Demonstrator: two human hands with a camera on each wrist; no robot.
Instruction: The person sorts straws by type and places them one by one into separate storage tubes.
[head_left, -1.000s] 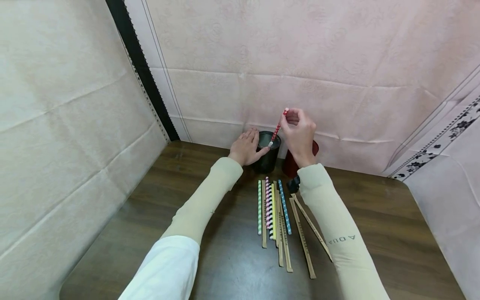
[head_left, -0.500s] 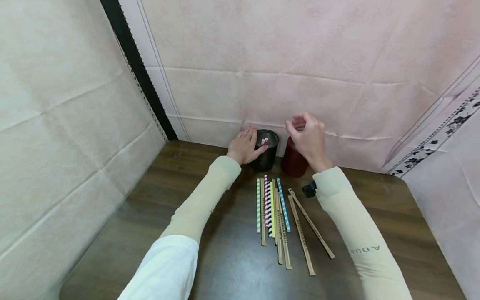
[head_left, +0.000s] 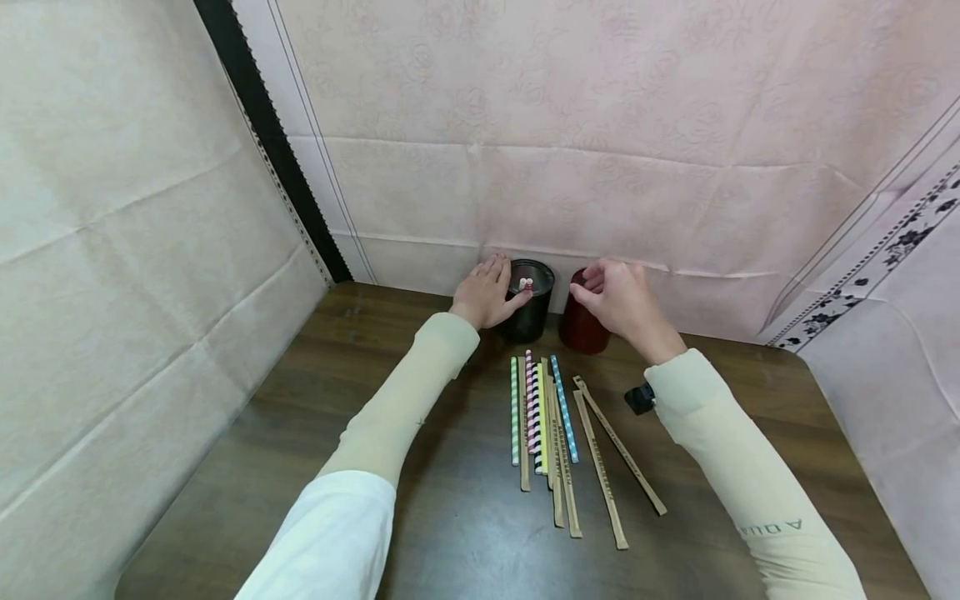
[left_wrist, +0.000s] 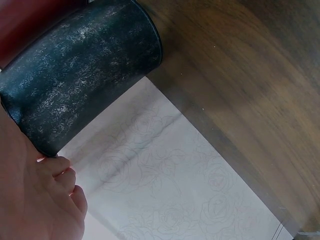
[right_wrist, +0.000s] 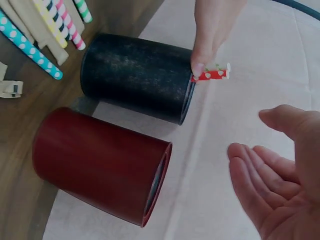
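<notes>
As the left hand (head_left: 482,293) rests against a black cup (head_left: 531,315) standing upright just to its right, its fingers lie straight and its thumb spreads to the near rim, right beside two red patterned straws (right_wrist: 214,74) that poke out of the cup's mouth; whether thumb and straws touch cannot be told. The right hand (head_left: 621,302) holds nothing, its fingers loosely bent and its thumb set well away from them, poised by the mouth of an upright red cup (head_left: 581,327) just to its left and, in the right wrist view, apart from it. On the tabletop (head_left: 337,350), between the hands and nearer the person, lie a green straw (head_left: 514,412), a pink one, a black-and-white one, a yellow one and a blue straw (head_left: 564,408), with brown paper wrappers among them. Two more wrappers (head_left: 602,471) fan apart on the near side of the right hand. Pale cloth (head_left: 637,125) hangs beyond both hands.
</notes>
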